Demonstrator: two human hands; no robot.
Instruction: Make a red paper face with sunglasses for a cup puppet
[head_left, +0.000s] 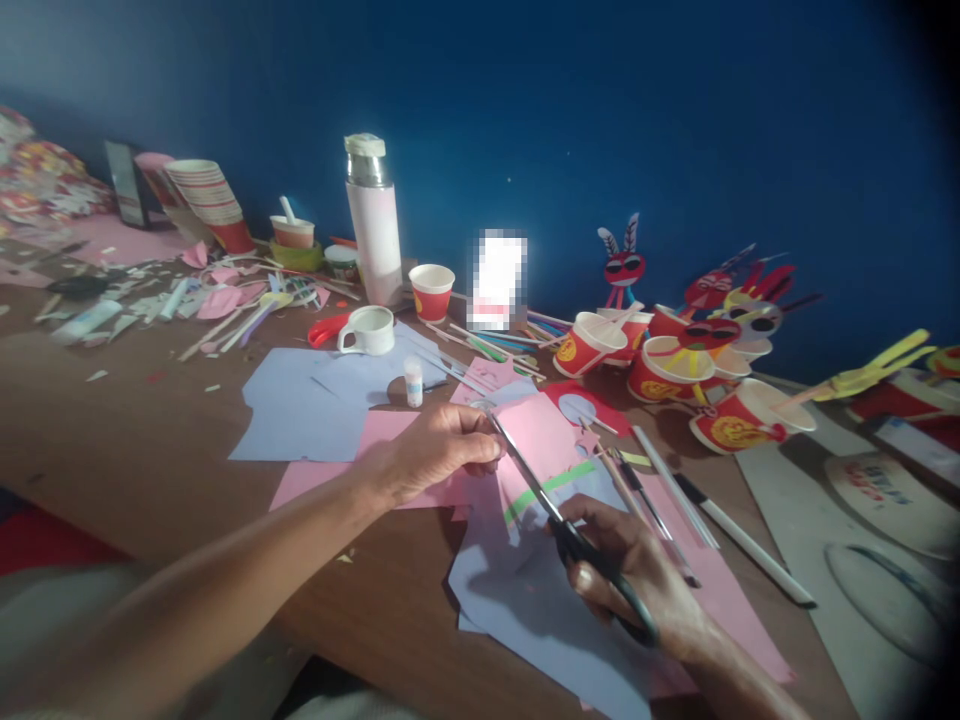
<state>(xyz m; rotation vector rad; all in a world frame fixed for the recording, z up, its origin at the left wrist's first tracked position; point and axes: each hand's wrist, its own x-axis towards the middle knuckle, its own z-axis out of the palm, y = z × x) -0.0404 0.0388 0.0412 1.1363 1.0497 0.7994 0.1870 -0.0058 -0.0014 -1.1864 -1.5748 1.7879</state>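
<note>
My right hand [637, 575] grips the dark handles of a pair of scissors [536, 485], whose blades point up and left. My left hand [439, 450] is closed in a pinch at the blade tips, holding a small piece I cannot make out. Both hands hover over pink paper [540, 430] and lavender paper [517, 590] lying on the brown table [150, 440]. A green strip [551, 487] lies across the papers just beside the blades.
A white mug [367, 330], a glue stick [413, 381], a white thermos [373, 220] and stacked paper cups [210, 200] stand behind. Red paper-cup figures [675, 350] crowd the right by the blue wall. Pens [742, 540] lie right of my hand; scraps litter the left.
</note>
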